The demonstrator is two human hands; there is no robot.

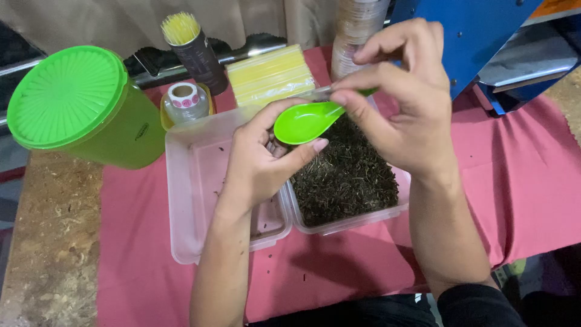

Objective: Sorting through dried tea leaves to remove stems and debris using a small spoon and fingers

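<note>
Pink cloth (520,181) covered the worktop (51,242), whose bare speckled surface showed at 8 o'clock. Near the middle stood a clear plastic tub (348,225) filled with dark dried leaves (351,175), and its open lid (193,200) lay flat just beside it at 9 o'clock, a few leaf crumbs scattered inside.

Above the tub the right hand (405,115) pinched the handle of a bright green spoon (302,123) between thumb and fingertips, clenched round it. The left hand (257,160) was curled beneath and beside the spoon's bowl, thumb tip touching its lower edge and forefinger arched over its rim (the bowl looked empty, with only a pale glint inside). The spoon hung over the near-left corner of the leaves, not dipping into them.

At 10 o'clock stood a large green container (78,109) with a ribbed green lid. Next to it, toward 11 o'clock, sat a small white-capped jar (183,100) on a yellow base, then a dark cylinder of yellow sticks (193,48), and at 12 o'clock a pack of pale yellow straws (269,75). A blue machine (472,36) filled the 1 o'clock corner
</note>
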